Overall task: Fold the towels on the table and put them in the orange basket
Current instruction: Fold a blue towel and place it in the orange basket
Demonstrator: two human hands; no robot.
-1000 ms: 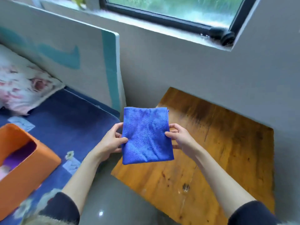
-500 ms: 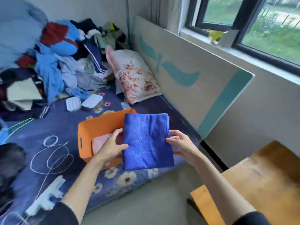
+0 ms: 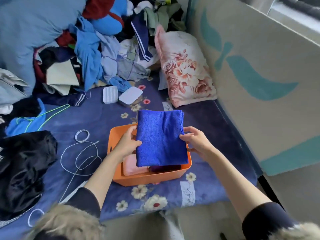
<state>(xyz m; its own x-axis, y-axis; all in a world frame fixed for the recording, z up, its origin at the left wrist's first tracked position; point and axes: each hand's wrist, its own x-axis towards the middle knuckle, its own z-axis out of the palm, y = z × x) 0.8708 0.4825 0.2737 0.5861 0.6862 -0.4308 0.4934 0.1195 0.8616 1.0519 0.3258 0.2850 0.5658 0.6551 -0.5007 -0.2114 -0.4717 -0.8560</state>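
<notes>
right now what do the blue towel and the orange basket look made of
Blue towel: looks like microfibre or terry cloth, matt and fuzzy, with a stitched hem along its right edge; it bends softly in both hands. Basket: looks like moulded plastic, smooth with a slight sheen, rounded corners and a slot handle cut in the left wall.

Both arms reached forward from dark sleeves pushed up past the forearms, bare from elbow to wrist. The left hand pinched the left edge of a folded blue microfibre towel, thumb on top and fingers beneath. The right hand gripped the opposite edge the same way, its fingertips pressed on the cloth.
</notes>
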